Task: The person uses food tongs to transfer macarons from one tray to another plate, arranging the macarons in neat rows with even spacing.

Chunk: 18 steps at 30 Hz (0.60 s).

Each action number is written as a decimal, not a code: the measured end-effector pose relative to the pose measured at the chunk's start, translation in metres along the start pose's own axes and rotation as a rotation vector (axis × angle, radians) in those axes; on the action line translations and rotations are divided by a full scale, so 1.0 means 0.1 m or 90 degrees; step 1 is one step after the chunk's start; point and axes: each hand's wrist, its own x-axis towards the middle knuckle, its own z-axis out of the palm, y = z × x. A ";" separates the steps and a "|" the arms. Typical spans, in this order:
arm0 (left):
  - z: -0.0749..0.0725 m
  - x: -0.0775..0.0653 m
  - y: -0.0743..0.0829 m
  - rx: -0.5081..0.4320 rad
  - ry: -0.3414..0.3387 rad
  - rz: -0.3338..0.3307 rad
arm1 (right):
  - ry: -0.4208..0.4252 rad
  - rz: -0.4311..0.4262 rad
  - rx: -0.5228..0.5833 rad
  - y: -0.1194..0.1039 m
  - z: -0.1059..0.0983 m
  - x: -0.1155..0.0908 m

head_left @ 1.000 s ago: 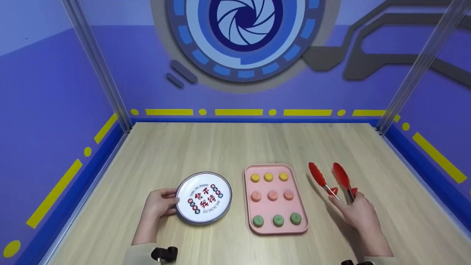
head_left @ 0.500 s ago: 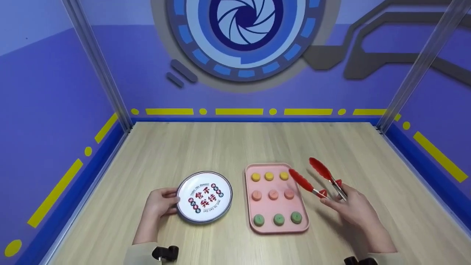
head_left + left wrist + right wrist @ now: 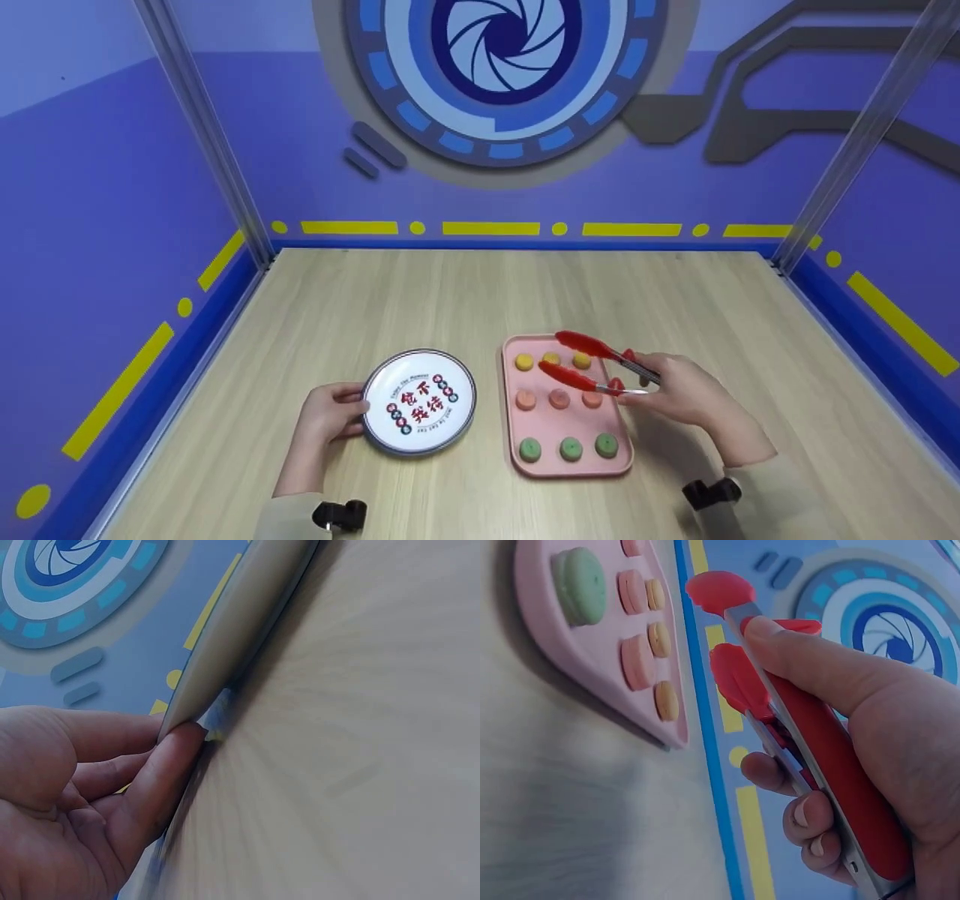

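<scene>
My left hand (image 3: 330, 412) pinches the left rim of a white plate (image 3: 405, 435) with dark rim lines and red lettering. In the left wrist view, the thumb and fingers (image 3: 169, 772) meet at the plate's edge (image 3: 240, 622), close over the table. A pair of red-tipped tongs (image 3: 577, 379) is gripped in my right hand (image 3: 679, 390), thumb on one arm and fingers curled round the other. Their two tips stand apart above a pink tray (image 3: 544, 465). On it lie rows of yellow (image 3: 523, 362), pink (image 3: 559, 399) and green macarons (image 3: 571, 448); the tongs partly cover a yellow one.
The wooden table (image 3: 420, 300) is enclosed by blue-purple printed walls (image 3: 465, 195) at the back and both sides. Metal posts (image 3: 232, 172) rise at the back corners. A narrow strip of bare tabletop separates plate and tray.
My right hand has carried the tongs leftward from beside the tray to over its upper part, turning them to point left. The left hand and plate have stayed in place.
</scene>
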 end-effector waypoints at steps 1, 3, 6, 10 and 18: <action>0.00 0.00 0.00 0.000 0.000 0.001 | -0.007 -0.007 -0.005 -0.04 0.00 0.04; 0.00 0.00 0.00 -0.003 -0.001 0.003 | -0.022 -0.019 -0.017 -0.10 0.00 0.11; 0.00 0.01 0.00 -0.006 -0.004 0.002 | -0.037 -0.033 -0.034 -0.17 0.01 0.18; 0.00 0.01 0.00 -0.011 -0.007 0.003 | -0.052 -0.034 -0.049 -0.23 0.01 0.27; 0.00 0.00 0.01 -0.006 -0.003 0.004 | -0.053 -0.063 -0.077 -0.30 0.02 0.40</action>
